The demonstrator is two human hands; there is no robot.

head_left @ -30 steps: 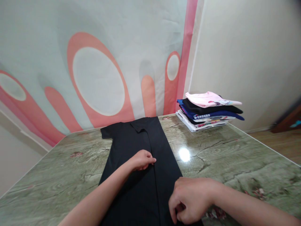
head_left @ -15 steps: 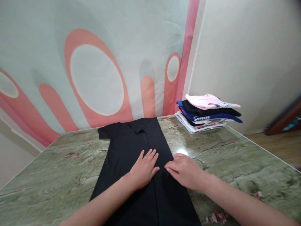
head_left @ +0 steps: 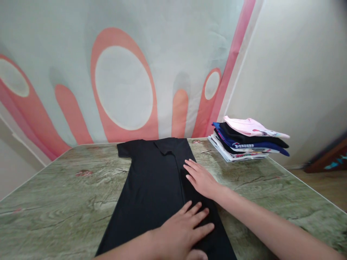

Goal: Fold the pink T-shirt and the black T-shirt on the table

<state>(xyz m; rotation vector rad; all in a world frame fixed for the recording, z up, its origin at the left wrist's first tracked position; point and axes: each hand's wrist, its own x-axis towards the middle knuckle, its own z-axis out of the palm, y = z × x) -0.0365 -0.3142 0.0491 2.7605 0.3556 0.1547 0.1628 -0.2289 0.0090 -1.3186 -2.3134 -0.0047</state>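
Note:
A black shirt [head_left: 151,184] lies flat along the green marbled table [head_left: 62,202], collar toward the wall, its right side folded inward. My right hand [head_left: 199,177] rests flat and open on the folded right part, fingers pointing toward the collar. My left hand [head_left: 183,229] lies flat and open on the lower part of the shirt, fingers spread toward the right. Neither hand holds anything.
A stack of folded clothes [head_left: 248,139], pink on top, then black, blue and white, sits at the table's far right corner. A curtain with pink and white ovals [head_left: 121,83] hangs behind the table. Wooden floor [head_left: 328,180] shows at right.
My right hand has slid up the shirt toward the collar. My left hand has slid back and to the right onto the lower part. The camera has shifted a little.

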